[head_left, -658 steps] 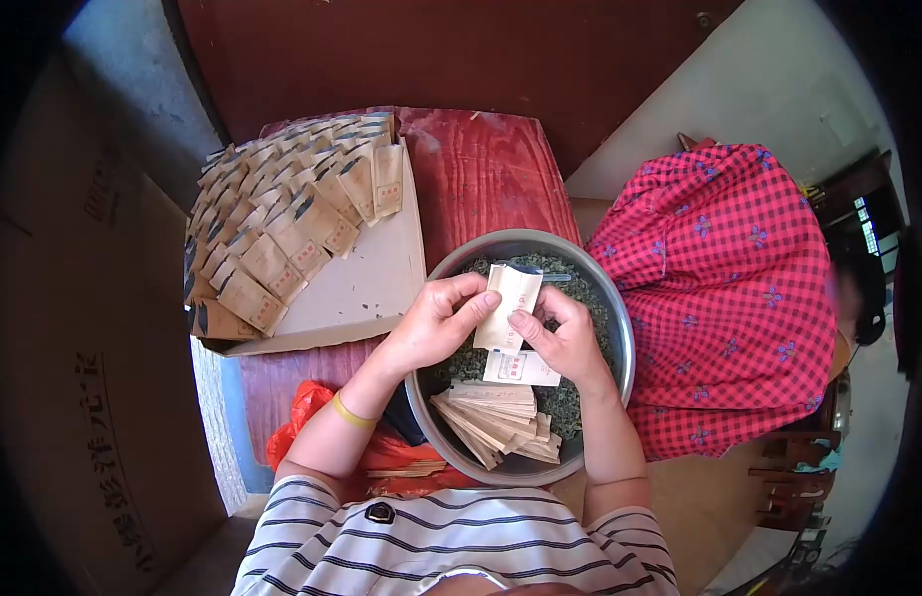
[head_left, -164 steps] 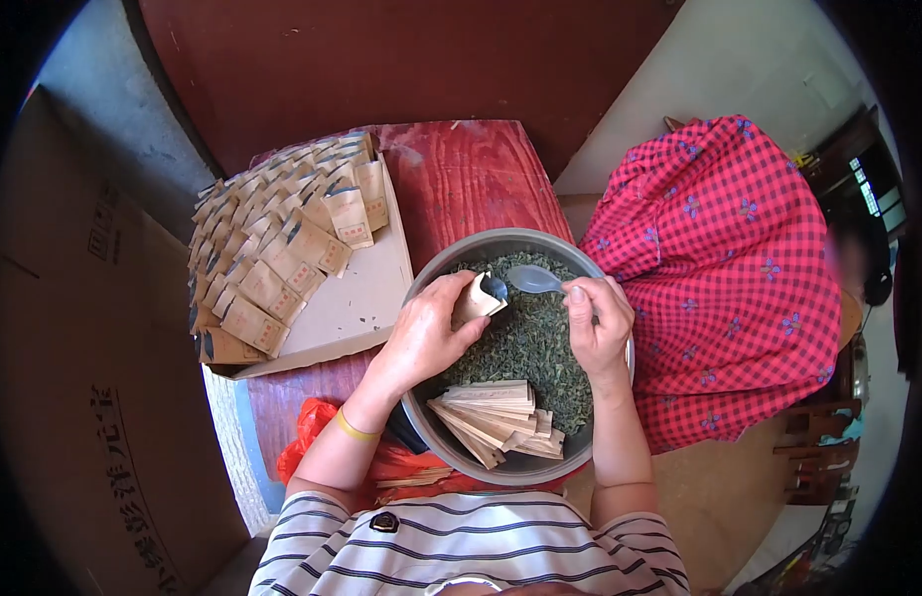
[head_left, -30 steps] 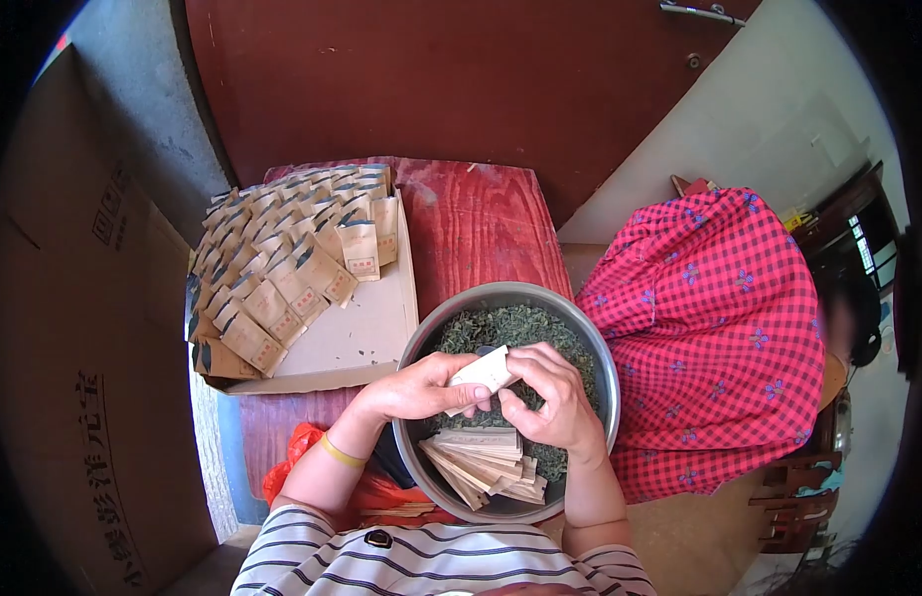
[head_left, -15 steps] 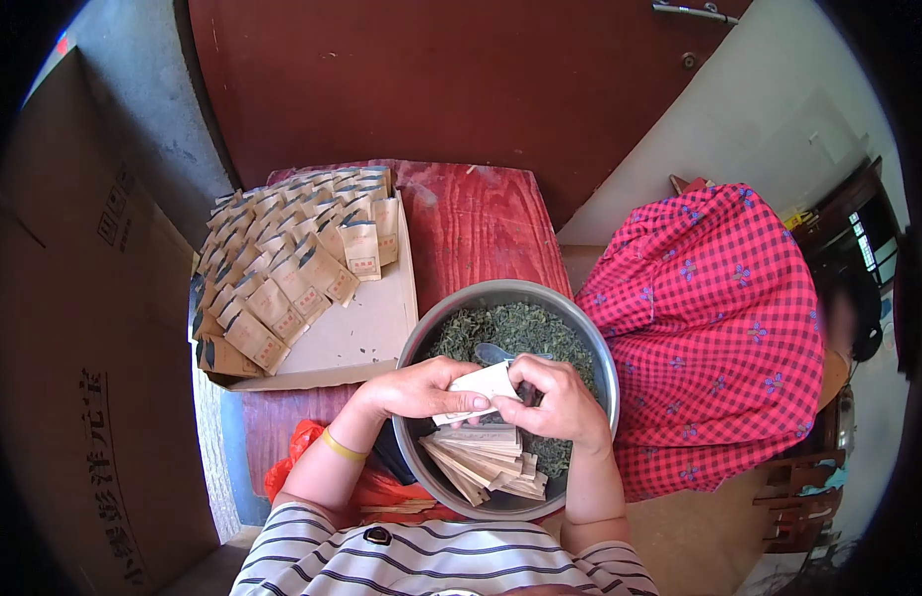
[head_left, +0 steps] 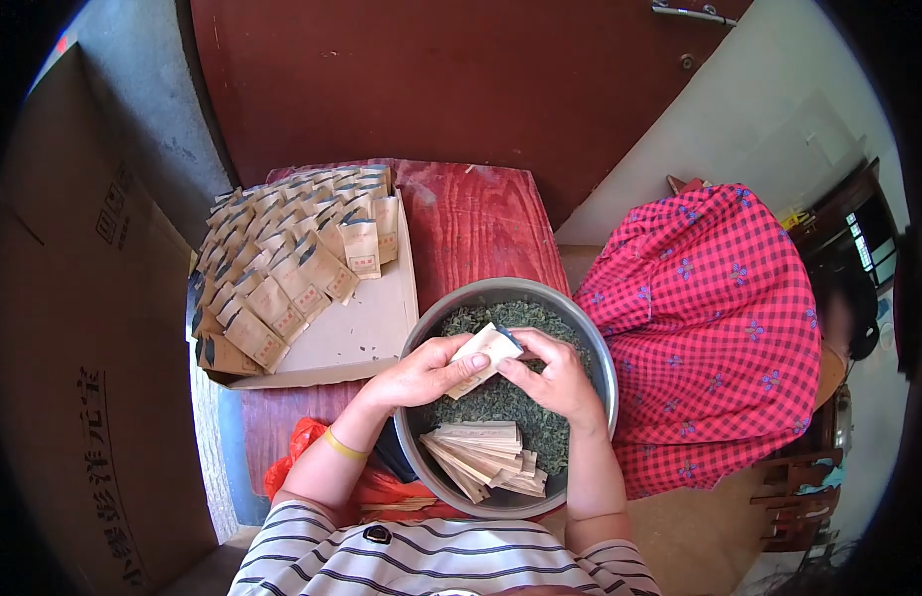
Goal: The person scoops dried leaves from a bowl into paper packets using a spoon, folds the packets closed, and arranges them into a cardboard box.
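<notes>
Over the metal basin [head_left: 607, 397], my left hand [head_left: 433, 375] grips a small brown paper bag [head_left: 488, 350] with its thumb across the front. My right hand [head_left: 552, 375] pinches the bag's right side near its top edge, where a dark strip shows. Dried green leaves [head_left: 525, 417] fill the basin below. On the leaves, near my body, lies a fanned stack of flat paper bags [head_left: 486, 459]. The spoon seen earlier among the leaves is hidden behind my hands.
Left of the basin, a shallow cardboard tray [head_left: 381, 368] holds many upright paper bags [head_left: 282, 268] on a red wooden table [head_left: 481, 219]. A red checkered cloth [head_left: 704, 338] hangs at right. A large carton [head_left: 73, 348] stands left; a red plastic bag [head_left: 302, 447] lies beneath my left arm.
The paper bag has moved slightly up and tilted, and its dark top edge now shows. My right hand has shifted its grip along the bag. The spoon is now covered.
</notes>
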Motion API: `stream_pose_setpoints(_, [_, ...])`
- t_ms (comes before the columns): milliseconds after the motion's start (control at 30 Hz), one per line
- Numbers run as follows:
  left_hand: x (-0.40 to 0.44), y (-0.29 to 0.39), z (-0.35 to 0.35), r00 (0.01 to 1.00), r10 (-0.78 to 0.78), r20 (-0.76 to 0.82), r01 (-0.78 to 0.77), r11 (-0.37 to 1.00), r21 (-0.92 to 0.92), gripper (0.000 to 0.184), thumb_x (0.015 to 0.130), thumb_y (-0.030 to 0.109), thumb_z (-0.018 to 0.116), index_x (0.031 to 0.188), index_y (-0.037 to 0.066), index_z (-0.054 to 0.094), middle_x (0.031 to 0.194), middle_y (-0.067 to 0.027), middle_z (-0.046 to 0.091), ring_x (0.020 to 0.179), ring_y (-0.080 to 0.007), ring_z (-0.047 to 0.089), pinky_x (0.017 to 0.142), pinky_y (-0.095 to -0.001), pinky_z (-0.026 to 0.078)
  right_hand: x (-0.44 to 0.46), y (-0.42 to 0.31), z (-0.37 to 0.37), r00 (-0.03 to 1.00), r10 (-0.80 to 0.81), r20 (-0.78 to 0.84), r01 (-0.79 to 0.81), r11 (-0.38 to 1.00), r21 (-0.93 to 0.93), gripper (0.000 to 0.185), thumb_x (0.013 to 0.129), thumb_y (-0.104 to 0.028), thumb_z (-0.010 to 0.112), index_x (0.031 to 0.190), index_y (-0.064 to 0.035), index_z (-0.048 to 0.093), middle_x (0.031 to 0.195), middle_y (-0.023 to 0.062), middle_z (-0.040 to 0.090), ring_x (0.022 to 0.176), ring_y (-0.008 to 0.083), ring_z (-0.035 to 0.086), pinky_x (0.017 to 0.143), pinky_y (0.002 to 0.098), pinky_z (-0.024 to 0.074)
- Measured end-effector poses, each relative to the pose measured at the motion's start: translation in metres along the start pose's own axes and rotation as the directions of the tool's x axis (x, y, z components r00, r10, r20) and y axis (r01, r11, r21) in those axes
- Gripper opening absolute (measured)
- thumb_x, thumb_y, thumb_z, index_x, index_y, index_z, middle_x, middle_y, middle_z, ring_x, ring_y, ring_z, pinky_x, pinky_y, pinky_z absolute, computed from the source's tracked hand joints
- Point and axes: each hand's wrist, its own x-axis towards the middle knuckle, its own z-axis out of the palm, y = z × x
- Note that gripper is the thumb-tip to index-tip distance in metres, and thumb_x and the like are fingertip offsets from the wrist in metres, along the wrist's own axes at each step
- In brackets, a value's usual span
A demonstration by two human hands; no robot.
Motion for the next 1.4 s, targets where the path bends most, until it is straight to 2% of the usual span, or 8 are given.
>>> stream_pose_setpoints(67, [0.001,0.0,-0.001,1.0,0.0,-0.016,0.002,0.992,0.127,0.041,0.102,0.034,0.058,0.121,-0.002,0.06,0.094,-0.0066,0.066,0.087,-0.0144,0.063,0.078,-0.0298,0.051,0.003,-0.001,0.007,0.979,-0.184,-0.09,0.17,0.975,-0.145,0.032,0.09,-0.016,0.073,0.113,0.0048,0.064,0.104,0.0164,0.071,0.094,0.0249,0.071,0.083,0.0342,0.0549])
stream_pose_setpoints(200, [0.001,0.005,0.003,0.973,0.158,-0.171,-0.079,0.916,0.393,0.037,0.097,0.024,0.065,0.12,-0.005,0.06,0.097,-0.0174,0.068,0.093,-0.0223,0.066,0.084,-0.0354,0.051,0.001,-0.007,0.009,0.959,-0.229,-0.168,0.188,0.955,-0.228,0.03,0.088,-0.018,0.075,0.109,0.0017,0.066,0.104,0.0176,0.07,0.095,0.0308,0.071,0.082,0.0385,0.0558])
stream_pose_setpoints(433, [-0.001,0.006,0.004,0.977,0.137,-0.161,-0.049,0.887,0.46,0.032,0.092,0.014,0.065,0.118,-0.005,0.06,0.105,-0.0252,0.067,0.096,-0.0396,0.066,0.086,-0.0423,0.051,0.001,-0.014,0.012,0.986,-0.101,-0.134,0.071,0.975,-0.211,0.045,0.084,-0.019,0.078,0.123,-0.0059,0.06,0.104,0.0161,0.07,0.093,0.029,0.071,0.081,0.0385,0.0561])
stream_pose_setpoints(467, [-0.002,0.012,0.004,0.98,0.125,-0.155,-0.037,0.878,0.477,0.031,0.094,0.013,0.067,0.12,-0.004,0.062,0.102,-0.0175,0.069,0.094,-0.0214,0.066,0.084,-0.0352,0.052,0.0,-0.015,0.01,0.991,-0.069,-0.111,0.046,0.978,-0.202,0.046,0.083,-0.016,0.078,0.123,-0.0047,0.059,0.111,0.0157,0.069,0.095,0.029,0.071,0.083,0.0384,0.056])
stream_pose_setpoints(733, [0.0,0.008,0.004,0.978,0.147,-0.151,-0.055,0.871,0.489,0.024,0.096,0.014,0.065,0.113,-0.002,0.065,0.104,-0.018,0.069,0.094,-0.0245,0.066,0.086,-0.0367,0.051,-0.004,-0.019,0.002,0.954,-0.256,-0.154,0.215,0.946,-0.243,0.032,0.078,-0.003,0.072,0.107,-0.0044,0.06,0.132,0.0182,0.06,0.116,0.0356,0.063,0.094,0.0413,0.0525])
stream_pose_setpoints(933, [0.0,0.007,0.006,0.974,0.171,-0.148,-0.069,0.848,0.525,0.028,0.094,0.014,0.066,0.117,-0.003,0.065,0.107,-0.0187,0.069,0.097,-0.0273,0.067,0.087,-0.0374,0.052,-0.005,-0.03,0.005,0.982,-0.187,-0.036,0.14,0.838,-0.527,0.027,0.078,-0.01,0.072,0.103,-0.0046,0.063,0.131,0.0157,0.059,0.11,0.035,0.063,0.093,0.0441,0.0525])
stream_pose_setpoints(1233, [0.001,0.008,0.008,0.979,0.194,-0.063,-0.101,0.729,0.677,0.028,0.09,0.01,0.068,0.114,-0.003,0.066,0.109,-0.0201,0.07,0.102,-0.0354,0.068,0.089,-0.0409,0.053,-0.009,-0.013,0.014,0.991,-0.11,0.081,0.136,0.81,-0.57,0.019,0.081,-0.015,0.07,0.096,-0.0035,0.068,0.13,0.015,0.06,0.111,0.0322,0.062,0.091,0.0426,0.0527])
stream_pose_setpoints(1400, [0.001,0.01,0.009,0.963,0.236,-0.129,-0.098,0.754,0.649,0.019,0.09,0.008,0.068,0.106,-0.003,0.069,0.103,-0.0193,0.071,0.097,-0.035,0.07,0.085,-0.0392,0.055,-0.006,-0.018,0.012,0.982,-0.19,0.011,0.166,0.829,-0.534,0.016,0.083,-0.012,0.07,0.096,-0.003,0.067,0.122,0.0148,0.065,0.105,0.0317,0.065,0.088,0.0425,0.0538])
